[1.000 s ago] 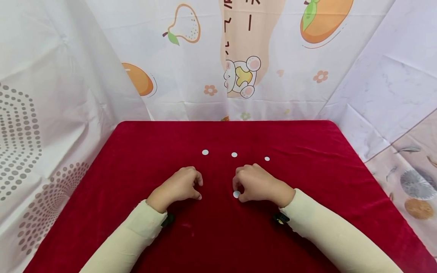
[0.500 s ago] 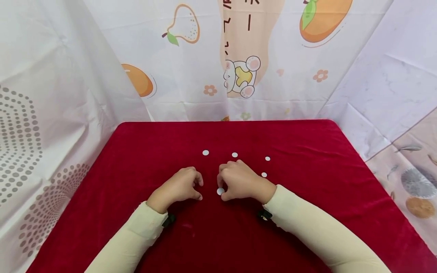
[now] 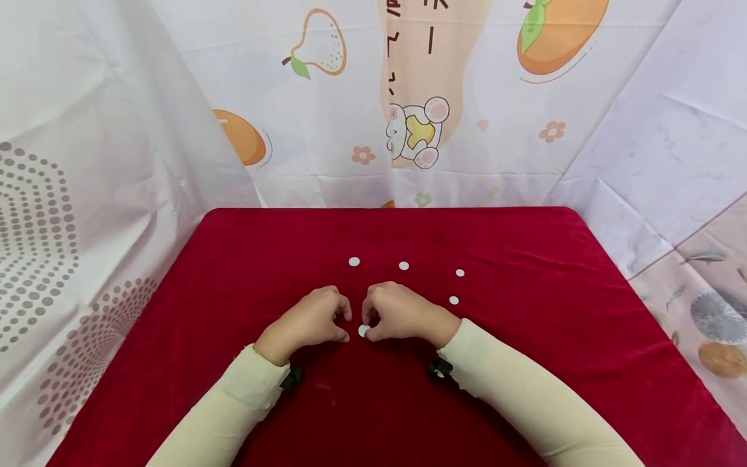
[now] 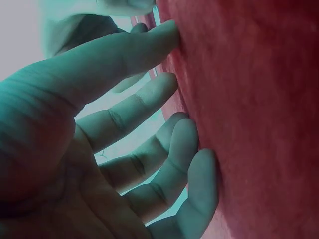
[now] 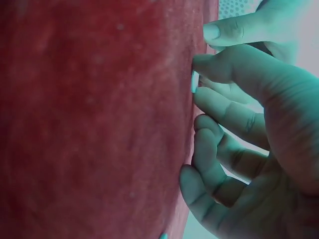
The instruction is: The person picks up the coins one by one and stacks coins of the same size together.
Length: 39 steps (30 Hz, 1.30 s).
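A small white disc (image 3: 364, 331) lies low on the red cloth between the thumb and index finger of my right hand (image 3: 403, 314), which pinches it at the edges. In the right wrist view the disc (image 5: 194, 81) shows edge-on between those two fingertips. My left hand (image 3: 312, 321) rests just to its left, thumb and fingers loosely bent and parted, holding nothing. Its fingertips (image 4: 167, 82) meet the cloth in the left wrist view. The two hands face each other with a narrow gap between them.
Farther back on the red cloth (image 3: 280, 240) lie a white disc (image 3: 354, 261) on the left, another disc (image 3: 404, 266) in the middle and a third disc (image 3: 460, 273) on the right. One more disc (image 3: 454, 300) sits nearer, behind my right wrist. Printed curtains (image 3: 327, 130) enclose the table.
My right hand has slid left across the cloth with the pinched disc, coming close to my left hand. The disc behind my right wrist has come into view. My left hand stays in place.
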Each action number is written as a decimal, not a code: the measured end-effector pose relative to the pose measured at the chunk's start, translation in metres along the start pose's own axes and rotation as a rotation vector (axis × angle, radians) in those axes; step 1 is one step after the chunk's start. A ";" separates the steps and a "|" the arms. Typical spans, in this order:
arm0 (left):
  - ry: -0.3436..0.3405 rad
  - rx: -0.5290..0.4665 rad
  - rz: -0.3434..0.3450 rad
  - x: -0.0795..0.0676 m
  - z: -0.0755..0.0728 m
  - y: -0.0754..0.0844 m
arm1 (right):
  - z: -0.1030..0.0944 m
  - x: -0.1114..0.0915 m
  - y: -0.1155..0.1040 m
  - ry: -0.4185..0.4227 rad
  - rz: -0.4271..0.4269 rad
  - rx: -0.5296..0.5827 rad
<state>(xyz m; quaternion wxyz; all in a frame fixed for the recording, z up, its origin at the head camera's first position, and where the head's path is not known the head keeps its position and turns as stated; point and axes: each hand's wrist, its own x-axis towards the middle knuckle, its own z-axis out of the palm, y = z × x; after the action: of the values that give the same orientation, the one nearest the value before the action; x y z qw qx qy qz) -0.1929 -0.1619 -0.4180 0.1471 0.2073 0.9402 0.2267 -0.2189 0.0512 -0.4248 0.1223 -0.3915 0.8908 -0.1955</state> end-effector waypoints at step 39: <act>0.059 0.045 0.090 0.001 0.012 0.014 | 0.001 -0.003 0.014 -0.010 -0.016 0.165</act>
<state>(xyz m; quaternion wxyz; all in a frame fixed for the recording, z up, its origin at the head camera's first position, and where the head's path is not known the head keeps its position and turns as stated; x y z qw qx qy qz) -0.1847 -0.1456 -0.4212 0.1044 0.2457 0.9387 0.2180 -0.2254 0.0622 -0.4321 0.1571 -0.3881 0.8679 -0.2673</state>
